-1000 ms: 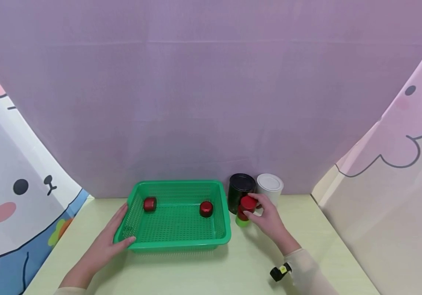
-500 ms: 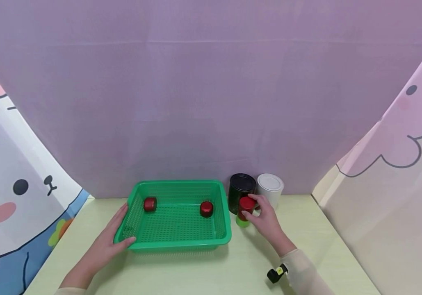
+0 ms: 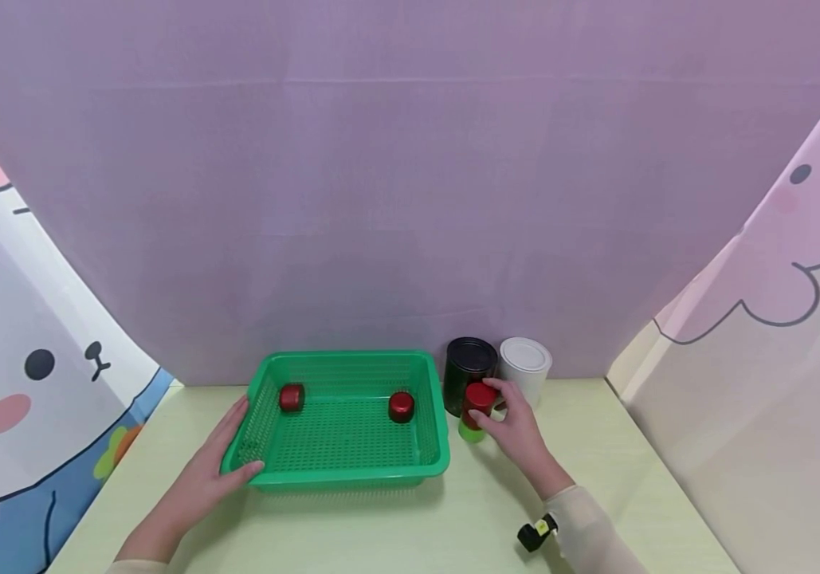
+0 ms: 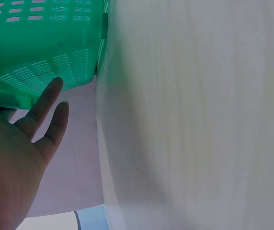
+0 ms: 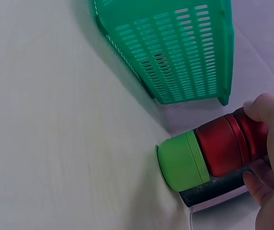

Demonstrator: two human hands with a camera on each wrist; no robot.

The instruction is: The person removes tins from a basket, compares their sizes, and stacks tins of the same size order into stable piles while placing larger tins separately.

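On the table stands a small stack, with a light green canister [image 5: 179, 162] at the bottom and a red canister [image 5: 223, 146] on it. Topmost is another red canister [image 3: 480, 396], lined up with the one beneath. My right hand [image 3: 517, 422] pinches this top one between thumb and fingers. Over on the left, my left hand [image 3: 202, 474] rests against the side of a green plastic basket [image 3: 352, 480], its thumb at the front rim. Two fingers stretch out straight beside the perforated wall in the left wrist view. Two dark red canisters [image 3: 292, 397] lie apart inside the basket.
Right behind the stack stands a black can [image 3: 461, 379], with a white can [image 3: 526, 359] to its right. A purple cloth [image 3: 410, 199] hangs behind the table [image 3: 352, 534], and printed cloths [image 3: 58, 335] hang at the sides.
My right hand has shifted slightly left and down, bringing the top red canister into line over the red one below. My left hand and the basket have stayed put.
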